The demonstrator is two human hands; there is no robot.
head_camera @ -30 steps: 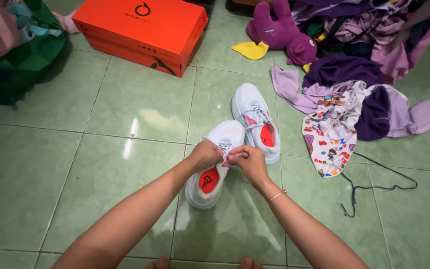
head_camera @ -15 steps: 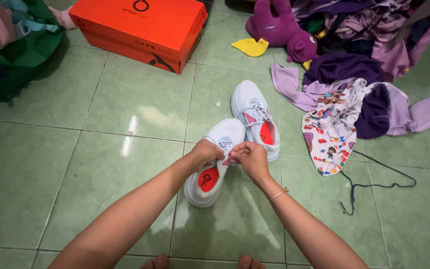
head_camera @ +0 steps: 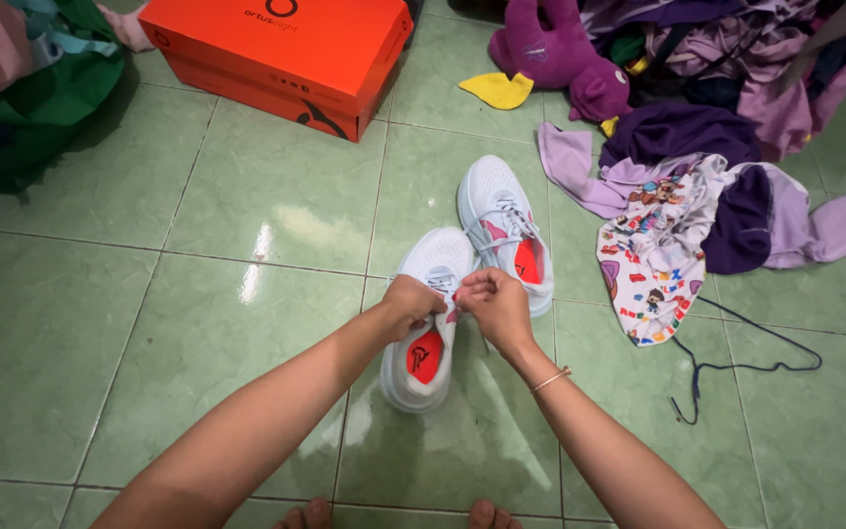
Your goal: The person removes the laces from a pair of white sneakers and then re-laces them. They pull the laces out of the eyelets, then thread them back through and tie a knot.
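Two white sneakers with red insoles lie on the green tiled floor. The nearer sneaker (head_camera: 427, 364) points away from me, and both my hands meet over its lacing. My left hand (head_camera: 409, 303) pinches the laces on the left side. My right hand (head_camera: 494, 305), with a thin bracelet at the wrist, grips the laces on the right. The fingers hide the knot area. The second sneaker (head_camera: 501, 223) lies just beyond, touching the first near its toe, with its laces loose.
An orange shoe box (head_camera: 281, 54) stands at the back. A purple plush toy (head_camera: 552, 54) and a heap of purple and printed clothes (head_camera: 697, 196) lie to the right. A dark cord (head_camera: 736, 364) trails on the tiles. Green and pink fabric (head_camera: 22, 88) is piled at left.
The near sneaker has turned so its heel sits further right. Both hands have stayed on its laces and lifted slightly toward the toe.
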